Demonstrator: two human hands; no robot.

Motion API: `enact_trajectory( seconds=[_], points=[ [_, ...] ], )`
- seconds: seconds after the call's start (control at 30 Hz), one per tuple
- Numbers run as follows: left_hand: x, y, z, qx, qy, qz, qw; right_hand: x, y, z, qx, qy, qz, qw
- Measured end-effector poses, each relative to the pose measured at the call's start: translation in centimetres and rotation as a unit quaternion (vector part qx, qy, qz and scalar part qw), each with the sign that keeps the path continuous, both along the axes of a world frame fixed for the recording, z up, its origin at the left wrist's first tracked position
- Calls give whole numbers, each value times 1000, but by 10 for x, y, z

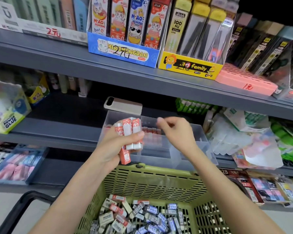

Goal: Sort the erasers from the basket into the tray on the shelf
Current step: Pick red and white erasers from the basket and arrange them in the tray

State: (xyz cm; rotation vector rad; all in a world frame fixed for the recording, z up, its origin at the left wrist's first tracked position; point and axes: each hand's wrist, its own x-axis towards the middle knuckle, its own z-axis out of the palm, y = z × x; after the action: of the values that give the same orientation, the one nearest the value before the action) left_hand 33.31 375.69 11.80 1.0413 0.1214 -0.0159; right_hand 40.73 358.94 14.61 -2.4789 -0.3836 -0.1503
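Left hand (pixel 116 146) gripping red erasers (pixel 131 132) at clear tray (pixel 200 132), right hand (pixel 174 130) loosely pinched, apparently empty: feed singly, stand beside row inside.

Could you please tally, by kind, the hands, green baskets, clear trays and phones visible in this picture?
Hands: 2, the left hand, which grips a bunch of red erasers, and the right hand
Green basket: 1
Clear tray: 1
Phone: 1
Total: 5
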Motion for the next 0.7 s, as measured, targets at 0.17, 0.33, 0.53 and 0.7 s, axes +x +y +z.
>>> enact_trajectory(
  seconds=[0.17, 0.33, 0.53, 0.7],
  points=[
    [2, -8, -1, 98, -51, 4, 994, -31, 15, 24, 226, 216, 154, 937],
    [3, -13, 2, 59, -30, -10, 998, -21, 3, 30, 372, 264, 102, 884],
    [11, -24, -2, -13, 11, 40, 999, -24, -17, 25, 372, 273, 108, 881],
    [16, -31, -1, 14, -3, 18, 1000, -31, -22, 22, 195, 200, 179, 943]
  ],
)
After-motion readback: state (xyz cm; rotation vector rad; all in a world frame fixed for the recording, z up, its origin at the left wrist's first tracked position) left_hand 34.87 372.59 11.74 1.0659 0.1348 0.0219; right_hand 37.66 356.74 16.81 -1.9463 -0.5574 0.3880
